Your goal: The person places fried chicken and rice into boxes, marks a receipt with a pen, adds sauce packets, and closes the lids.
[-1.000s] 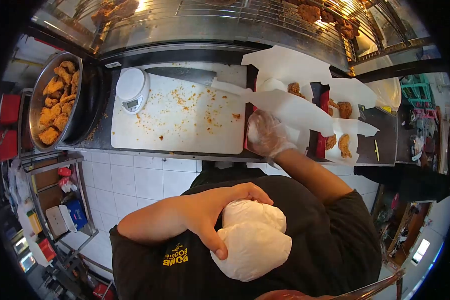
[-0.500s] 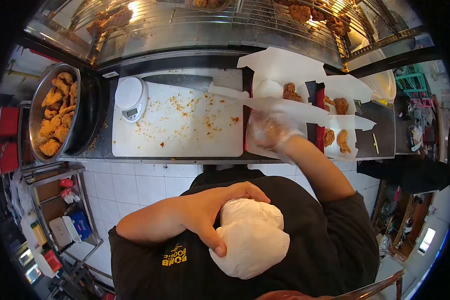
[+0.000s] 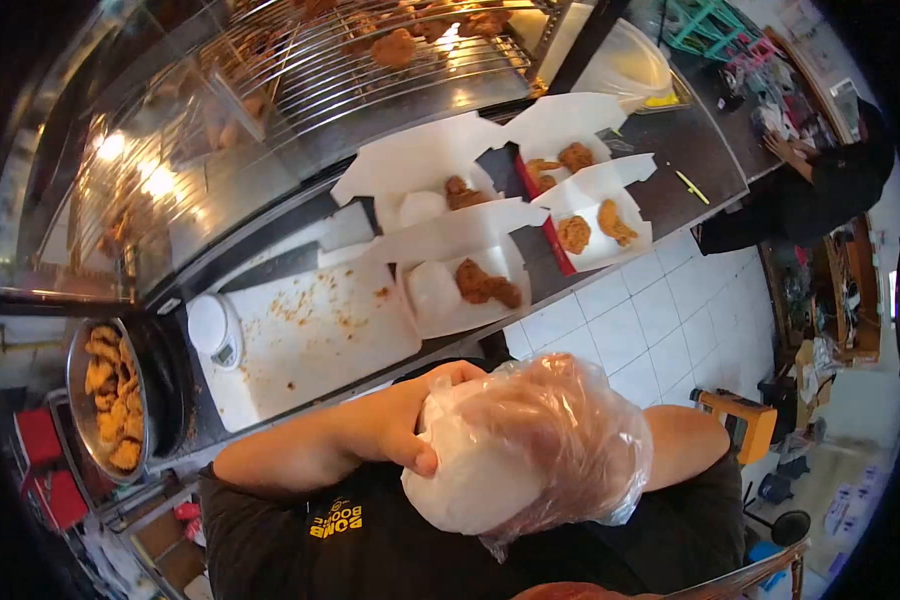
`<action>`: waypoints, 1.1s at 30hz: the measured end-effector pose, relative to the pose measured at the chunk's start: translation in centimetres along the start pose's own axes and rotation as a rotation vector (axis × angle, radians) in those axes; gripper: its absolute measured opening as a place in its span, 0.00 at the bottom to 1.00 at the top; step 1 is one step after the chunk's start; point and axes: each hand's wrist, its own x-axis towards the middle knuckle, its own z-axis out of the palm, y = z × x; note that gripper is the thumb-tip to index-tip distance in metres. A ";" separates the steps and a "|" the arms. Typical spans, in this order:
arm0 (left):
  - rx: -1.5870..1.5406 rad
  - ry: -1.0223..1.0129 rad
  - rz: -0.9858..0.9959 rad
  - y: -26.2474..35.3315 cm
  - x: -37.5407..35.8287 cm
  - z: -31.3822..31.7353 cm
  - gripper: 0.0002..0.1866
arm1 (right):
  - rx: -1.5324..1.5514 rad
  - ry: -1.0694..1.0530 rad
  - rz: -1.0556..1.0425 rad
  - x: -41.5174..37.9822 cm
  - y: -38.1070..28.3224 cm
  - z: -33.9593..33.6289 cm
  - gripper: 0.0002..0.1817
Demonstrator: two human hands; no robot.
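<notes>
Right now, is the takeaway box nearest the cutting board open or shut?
Open. The nearest box has its lid flipped up behind it, and a fried chicken piece and a white portion beside it lie exposed inside.

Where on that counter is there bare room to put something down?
The white cutting board, between the scale and the nearest open box, holds only crumbs. The dark counter right of the boxes looks mostly free. The boxes crowd the middle.

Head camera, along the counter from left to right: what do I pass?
Metal bowl of fried chicken → small white scale → white cutting board → nearest open white box with chicken → open box with two pieces → a co-worker at the far right.
</notes>
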 end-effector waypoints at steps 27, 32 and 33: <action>-0.117 0.710 0.585 2.6 20.1 2.4 0.42 | 0.239 -0.197 0.272 -1.3 35.1 -16.4 0.39; -0.099 0.800 0.627 2.9 19.8 2.8 0.45 | 0.008 -0.278 0.228 0.7 37.5 -14.3 0.32; -0.096 0.807 0.629 2.9 19.8 2.7 0.45 | -0.097 -0.264 0.163 0.8 38.2 -14.1 0.30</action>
